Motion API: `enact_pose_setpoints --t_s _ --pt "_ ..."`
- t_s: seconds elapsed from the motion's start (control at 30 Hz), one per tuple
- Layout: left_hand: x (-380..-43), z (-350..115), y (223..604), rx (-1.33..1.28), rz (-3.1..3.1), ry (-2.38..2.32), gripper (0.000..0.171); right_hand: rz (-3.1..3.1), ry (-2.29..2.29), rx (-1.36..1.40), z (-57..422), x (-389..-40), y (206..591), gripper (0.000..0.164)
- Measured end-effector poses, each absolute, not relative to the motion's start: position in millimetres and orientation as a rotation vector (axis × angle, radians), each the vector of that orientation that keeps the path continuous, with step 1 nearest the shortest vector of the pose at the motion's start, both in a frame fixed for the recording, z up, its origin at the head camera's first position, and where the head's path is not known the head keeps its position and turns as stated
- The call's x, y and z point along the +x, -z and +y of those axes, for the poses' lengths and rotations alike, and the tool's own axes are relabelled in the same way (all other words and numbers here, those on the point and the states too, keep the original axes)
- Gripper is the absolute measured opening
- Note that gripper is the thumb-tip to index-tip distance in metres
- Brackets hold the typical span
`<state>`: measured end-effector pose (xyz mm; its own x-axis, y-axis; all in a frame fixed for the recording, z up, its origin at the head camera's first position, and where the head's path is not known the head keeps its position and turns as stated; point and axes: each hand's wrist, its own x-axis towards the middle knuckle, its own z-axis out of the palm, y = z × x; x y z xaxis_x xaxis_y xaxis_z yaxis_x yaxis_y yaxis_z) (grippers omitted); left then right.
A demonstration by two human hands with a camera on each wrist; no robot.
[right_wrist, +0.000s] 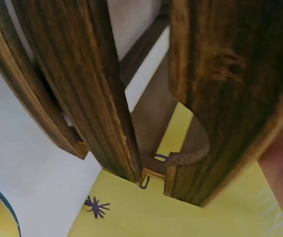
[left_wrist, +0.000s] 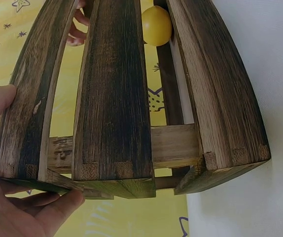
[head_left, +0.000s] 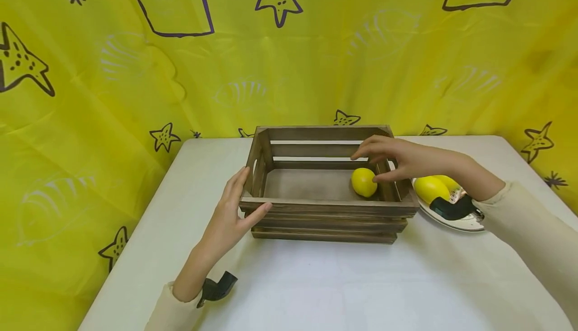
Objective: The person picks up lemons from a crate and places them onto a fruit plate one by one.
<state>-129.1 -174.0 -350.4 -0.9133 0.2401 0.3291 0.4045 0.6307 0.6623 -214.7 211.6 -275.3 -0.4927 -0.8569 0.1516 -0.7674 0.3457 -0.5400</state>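
Note:
A brown slatted wooden crate (head_left: 329, 220) stands on the white table. My left hand (head_left: 228, 215) holds its near left corner, thumb over the front rim and fingers along the left end; the left wrist view shows the fingertips (left_wrist: 65, 205) against the end slats. Inside the crate, toward its right end, is a yellow lemon (head_left: 364, 182), also visible between the front slats in the left wrist view. Over the crate's right end reaches my right hand (head_left: 393, 156), fingers loosely bent and spread from the thumb. Its thumb tip overlaps the lemon's edge in the head view.
Right of the crate, a plate (head_left: 456, 224) bears more lemons (head_left: 432, 189), partly hidden by the right forearm and its black wrist camera (head_left: 451, 208). A yellow patterned curtain (head_left: 307, 70) hangs behind and left of the white table (head_left: 316, 286).

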Motion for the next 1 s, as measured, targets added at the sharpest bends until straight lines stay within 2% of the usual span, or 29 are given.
enact_pose_setpoints --t_s 0.47,0.67,1.0 --pt "-128 -176 351 -0.506 -2.635 1.162 0.090 2.421 0.489 -1.320 185 -231 274 0.040" --pt "-129 -175 352 -0.507 -2.634 1.167 0.090 2.355 0.402 -1.331 177 -239 278 0.037" --pt "-129 -174 350 -0.514 -2.637 1.162 0.090 2.253 0.296 -1.175 174 -255 282 0.047"
